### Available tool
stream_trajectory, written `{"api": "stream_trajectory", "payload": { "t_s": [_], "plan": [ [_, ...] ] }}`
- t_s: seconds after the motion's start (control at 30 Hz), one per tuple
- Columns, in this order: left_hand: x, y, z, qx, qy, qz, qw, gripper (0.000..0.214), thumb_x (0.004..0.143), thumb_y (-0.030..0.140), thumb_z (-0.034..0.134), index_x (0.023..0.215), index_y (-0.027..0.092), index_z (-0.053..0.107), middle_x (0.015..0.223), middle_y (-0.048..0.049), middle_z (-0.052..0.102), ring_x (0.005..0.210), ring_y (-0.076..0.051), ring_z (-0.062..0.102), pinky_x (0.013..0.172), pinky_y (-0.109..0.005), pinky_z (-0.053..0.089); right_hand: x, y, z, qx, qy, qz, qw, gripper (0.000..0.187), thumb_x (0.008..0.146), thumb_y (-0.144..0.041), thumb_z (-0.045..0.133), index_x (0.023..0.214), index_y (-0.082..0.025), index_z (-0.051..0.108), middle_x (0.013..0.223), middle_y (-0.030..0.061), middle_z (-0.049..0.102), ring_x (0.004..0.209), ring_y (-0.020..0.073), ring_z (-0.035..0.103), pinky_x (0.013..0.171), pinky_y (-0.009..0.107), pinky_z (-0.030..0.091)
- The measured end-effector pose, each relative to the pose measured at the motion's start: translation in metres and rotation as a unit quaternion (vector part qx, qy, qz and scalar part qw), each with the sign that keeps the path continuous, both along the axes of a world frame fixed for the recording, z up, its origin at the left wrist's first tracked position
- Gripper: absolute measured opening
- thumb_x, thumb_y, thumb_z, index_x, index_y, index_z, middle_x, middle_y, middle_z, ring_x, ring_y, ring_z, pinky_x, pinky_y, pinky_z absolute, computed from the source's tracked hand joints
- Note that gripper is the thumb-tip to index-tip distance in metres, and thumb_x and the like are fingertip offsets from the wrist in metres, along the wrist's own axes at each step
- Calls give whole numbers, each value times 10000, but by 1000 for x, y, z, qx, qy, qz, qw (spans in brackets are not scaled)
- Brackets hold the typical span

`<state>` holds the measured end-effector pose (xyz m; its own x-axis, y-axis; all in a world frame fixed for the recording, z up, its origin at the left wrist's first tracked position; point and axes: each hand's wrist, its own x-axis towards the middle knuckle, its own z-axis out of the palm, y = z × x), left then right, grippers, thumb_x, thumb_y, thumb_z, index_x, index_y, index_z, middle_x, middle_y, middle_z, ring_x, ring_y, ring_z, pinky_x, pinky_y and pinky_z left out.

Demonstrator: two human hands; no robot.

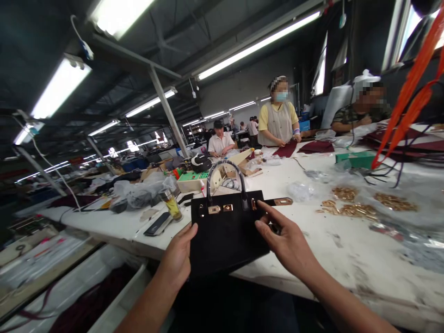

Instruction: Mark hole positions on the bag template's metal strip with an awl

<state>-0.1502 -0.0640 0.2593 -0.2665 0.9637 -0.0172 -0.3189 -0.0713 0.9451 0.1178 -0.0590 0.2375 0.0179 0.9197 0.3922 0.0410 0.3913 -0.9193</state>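
Note:
A small black handbag point(225, 236) with a dark curved handle and gold clasps stands at the near edge of the white worktable point(347, 249). My left hand point(178, 259) grips its lower left side, fingers wrapped behind it. My right hand point(282, 236) holds its right side, thumb and fingers pinching near a strap with a gold end tab point(282, 201) that sticks out to the right.
Piles of gold metal fittings point(350, 208) lie on the table to the right. A small bottle point(171, 203), a phone point(157, 224), plastic bags and a green box sit to the left. Several people work at the far end. Orange straps point(409, 88) hang at upper right.

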Motion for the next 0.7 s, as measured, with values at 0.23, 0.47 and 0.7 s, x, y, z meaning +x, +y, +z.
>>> {"api": "stream_trajectory", "payload": {
  "t_s": [0.23,0.47,0.7],
  "plan": [
    [6,-23,9,32,-10,-9,999,484,683,368,941,1101,170,796,1308,-92,744,1390,-338,593,1248,-463,410,-21,-18,4,83,-48,10,995,452,961,-461,690,1328,-201,740,1011,66,714,861,191,659,807,310,551],
    [57,-49,-22,136,131,40,981,529,882,571,768,1297,246,733,1394,-52,702,1382,-342,592,1184,-426,493,-37,-56,27,202,-55,2,978,555,831,-490,857,1311,-249,718,1226,100,731,1049,272,716,906,346,609],
    [140,-63,-20,368,360,-106,851,572,1124,383,333,1692,331,289,1713,-63,354,1511,-286,466,1157,-425,536,-13,-87,69,213,-11,-171,962,448,831,-444,830,1211,-227,740,744,32,741,472,162,593,370,261,435]
  ]
}}
